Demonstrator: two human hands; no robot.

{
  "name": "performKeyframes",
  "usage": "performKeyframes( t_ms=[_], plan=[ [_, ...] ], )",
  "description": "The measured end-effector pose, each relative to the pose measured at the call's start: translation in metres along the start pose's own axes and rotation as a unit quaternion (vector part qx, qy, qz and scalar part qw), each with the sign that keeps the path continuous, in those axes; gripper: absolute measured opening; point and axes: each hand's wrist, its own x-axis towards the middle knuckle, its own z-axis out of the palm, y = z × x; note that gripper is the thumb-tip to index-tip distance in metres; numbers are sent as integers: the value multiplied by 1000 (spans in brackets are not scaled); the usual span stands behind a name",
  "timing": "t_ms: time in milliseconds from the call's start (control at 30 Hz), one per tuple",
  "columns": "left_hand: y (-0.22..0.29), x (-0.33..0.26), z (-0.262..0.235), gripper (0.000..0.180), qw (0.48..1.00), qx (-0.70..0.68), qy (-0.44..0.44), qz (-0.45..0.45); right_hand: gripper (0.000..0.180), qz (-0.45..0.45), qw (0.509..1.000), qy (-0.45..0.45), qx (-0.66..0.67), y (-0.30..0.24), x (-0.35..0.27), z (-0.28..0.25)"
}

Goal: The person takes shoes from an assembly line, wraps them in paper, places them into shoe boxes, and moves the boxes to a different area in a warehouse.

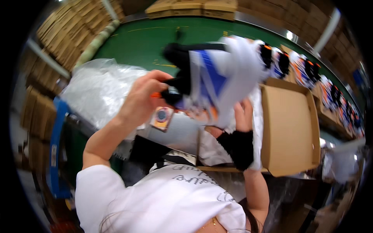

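- Head view: green bench (136, 42) runs between stacks of flat cardboard (70, 27); clear plastic sheeting (97, 87) lies at left.
- Left hand (142, 97) closed on the heel of a white, blue and black shoe (217, 73), raised above an open cardboard box (289, 128).
- Right hand (243, 116), in a black wrist wrap, touches the shoe's underside; how far it is closed cannot be told.
- Row of matching shoes (311, 72) lies beyond the box.

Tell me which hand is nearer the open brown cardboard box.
The right hand, wearing a black wrist wrap, is nearer: it sits at the open brown cardboard box by its white paper lining. The left hand is farther left, gripping the black, white and blue shoe.
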Motion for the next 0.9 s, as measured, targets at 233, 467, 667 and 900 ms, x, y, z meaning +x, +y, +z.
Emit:
performKeyframes(
  t_ms=[233, 467, 667, 900],
  plan=[
    [-34, 46, -14, 33, 975, -107, -106, -161, 67, 78, 877, 228, -416, 20, 4, -86],
    [-114, 95, 78, 25, 908, -139, -14, -395, 35, -72, 900, 303, -304, -22, -75, -93],
    [-159, 117, 62, 36, 872, -104, -166, -449, 16, 347, 926, 135, -58, -2, -179, -75],
    [-110, 139, 7, 26, 976, 78, -105, -175, 33, 295, 915, 272, -45, 78, -171, -110]
  ],
)
